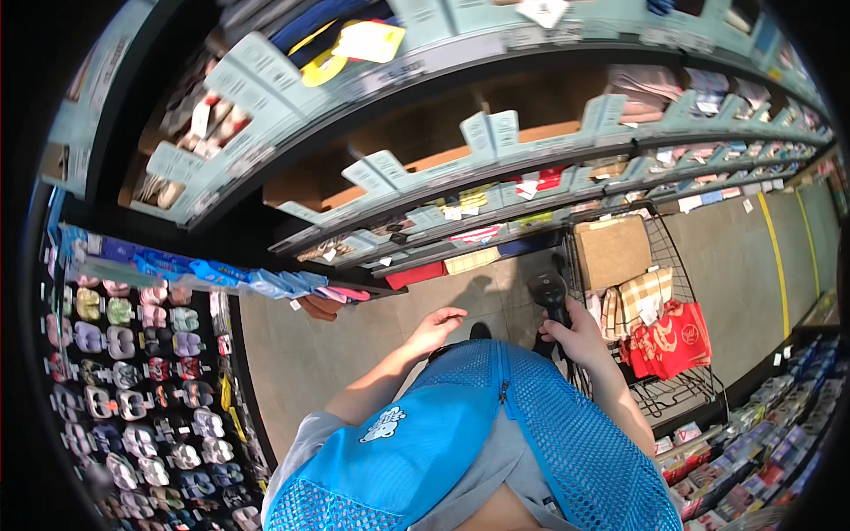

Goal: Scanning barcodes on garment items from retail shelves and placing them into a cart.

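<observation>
My right hand [576,330] is closed around the handle of a black handheld barcode scanner [548,289], whose head points up and to the left. My left hand [436,330] hangs in front of the blue mesh vest [425,431], fingers loosely curled, with nothing seen in it. Beside my right hand stands a black wire shopping cart [690,312]. In it lie a brown cardboard box [612,252], a folded beige checked cloth [637,299] with a white tag, and a red patterned cloth [671,338].
Shelves with pale blue divider boxes [392,172] of folded textiles curve across the front. A rack of slippers and sandals [133,372] stands at left. Packaged goods [757,451] fill a low display at lower right. Yellow lines [774,259] mark the grey floor beyond the cart.
</observation>
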